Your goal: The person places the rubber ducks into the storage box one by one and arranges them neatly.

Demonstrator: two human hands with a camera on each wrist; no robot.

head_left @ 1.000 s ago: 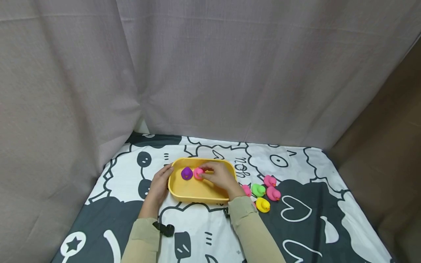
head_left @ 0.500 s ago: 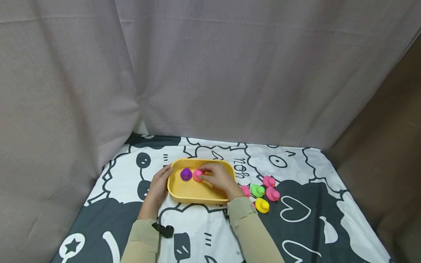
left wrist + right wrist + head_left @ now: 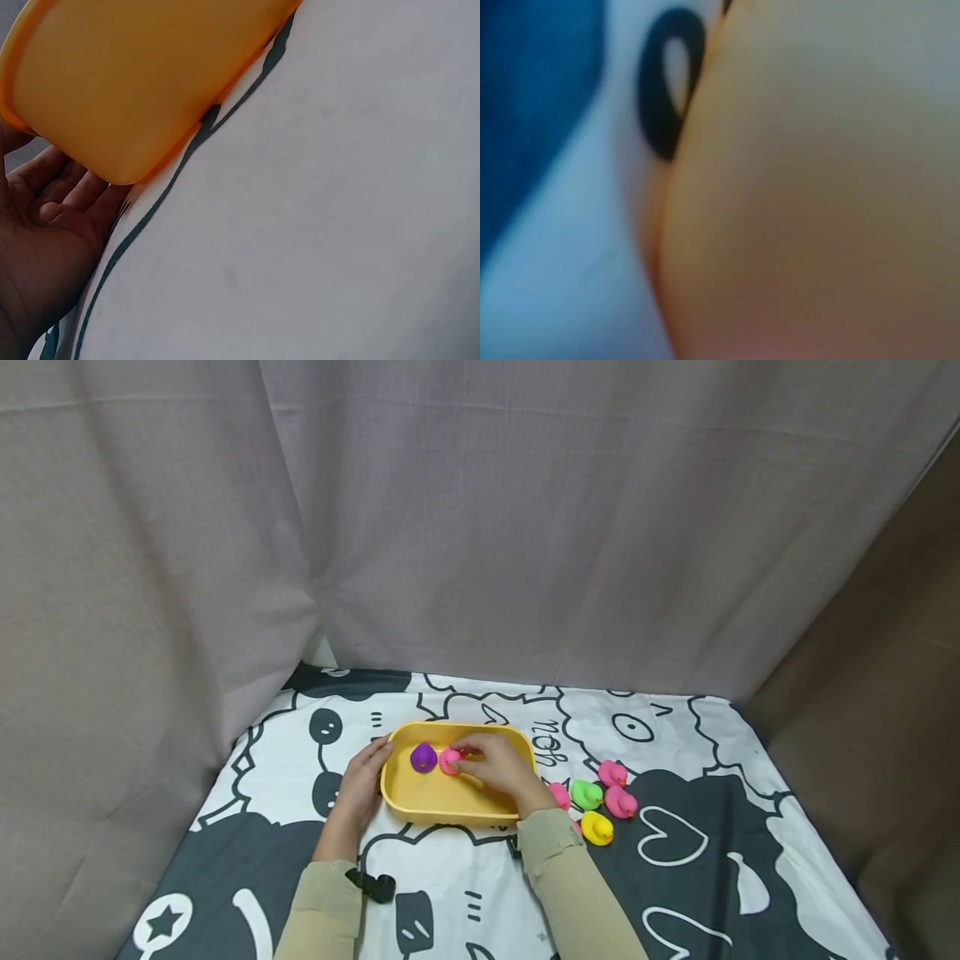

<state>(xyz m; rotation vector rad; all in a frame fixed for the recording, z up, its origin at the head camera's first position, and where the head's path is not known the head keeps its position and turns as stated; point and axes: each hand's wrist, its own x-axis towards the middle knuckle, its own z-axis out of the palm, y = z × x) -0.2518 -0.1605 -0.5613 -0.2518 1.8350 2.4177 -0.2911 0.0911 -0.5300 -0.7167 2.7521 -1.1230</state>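
Note:
A yellow tray [image 3: 450, 800] lies on the patterned cloth. My left hand [image 3: 362, 787] holds it by its left end; in the left wrist view, the fingers [image 3: 81, 193] lie against the outer wall, with a digit up at the rim. Inside the tray, my right hand [image 3: 498, 768] pinches a pink rubber duck [image 3: 449, 761] between thumb and fingers. A purple rubber duck [image 3: 423, 758] sits just left of it, near the far left part of the tray. The right wrist view is blurred and mostly filled by the tray's wall [image 3: 802, 180].
Right of the tray, several rubber ducks are grouped on the cloth: a green duck [image 3: 587, 794], a yellow duck [image 3: 597, 828] and pink ducks [image 3: 621, 802], some partly hidden by the right arm. Grey curtain [image 3: 525, 527] hangs behind and around the table.
Almost nothing differs. The whole scene shifts a few pixels left in the head view; the right hand stays on the pink duck and the left hand on the tray.

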